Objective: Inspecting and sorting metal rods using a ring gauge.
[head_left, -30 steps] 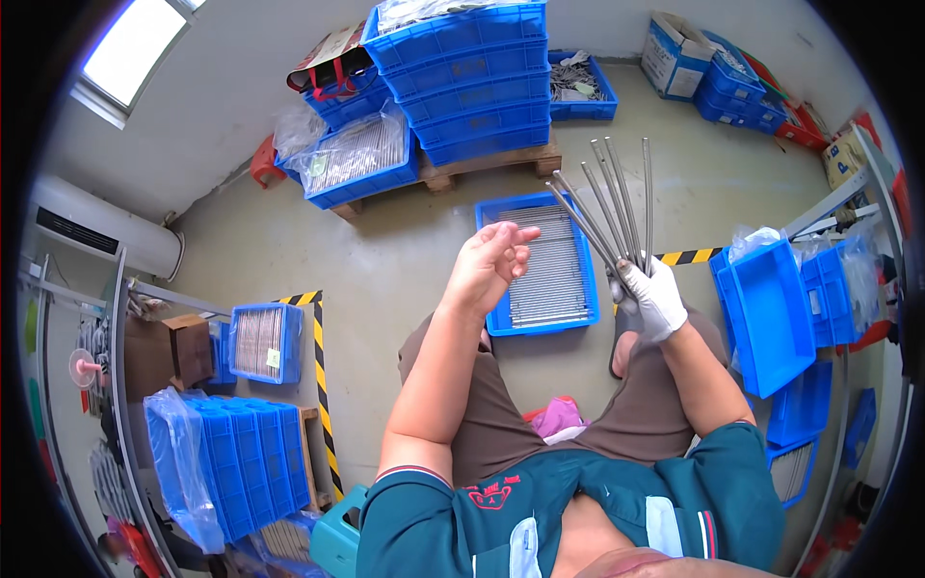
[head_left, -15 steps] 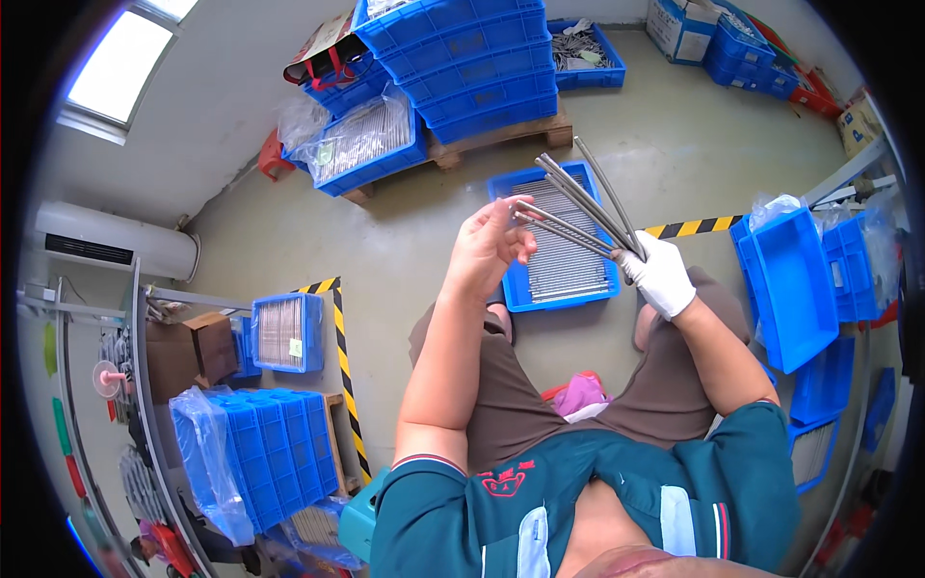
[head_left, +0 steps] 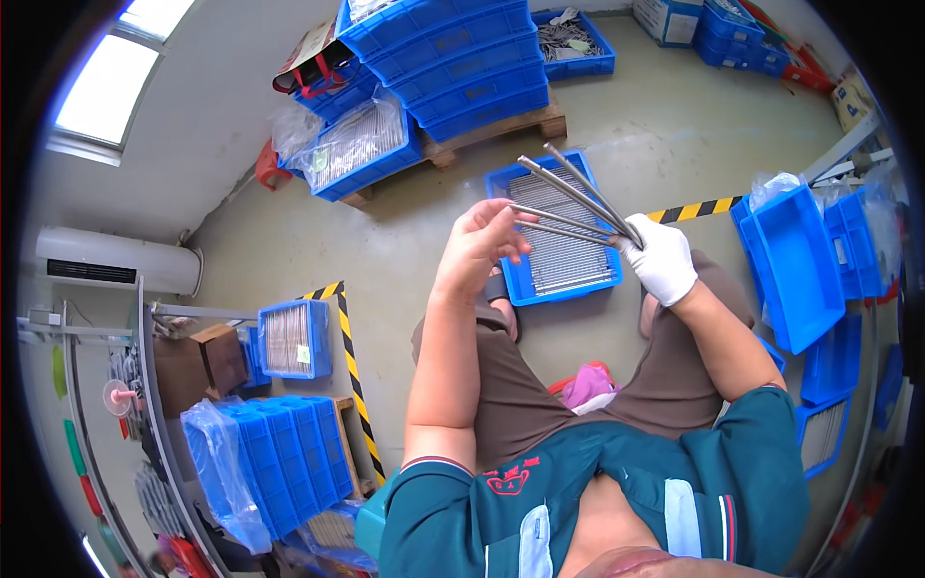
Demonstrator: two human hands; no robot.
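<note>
My right hand [head_left: 661, 262], in a white glove, is closed around the near ends of several thin metal rods [head_left: 578, 198], which fan out up and to the left. My bare left hand [head_left: 480, 247] is at the far ends of the lower rods, its thumb and forefinger pinching a rod tip while the other fingers curl loosely. Beneath the rods, on the floor between my feet, sits a blue plastic crate [head_left: 568, 295] holding rows of similar rods laid side by side.
Stacked blue crates [head_left: 472, 82] stand on a wooden pallet [head_left: 501, 133] ahead. More crates [head_left: 279, 472] are at the left, near black-and-yellow floor tape [head_left: 352, 385]. Tilted blue crates [head_left: 795, 279] lean at the right. A pink and red bundle [head_left: 586, 385] lies between my legs.
The rods in my right hand have shifted and are fanned less widely, with fewer pointing upward. My left hand stays near the lower rods' tips. The view has moved slightly.
</note>
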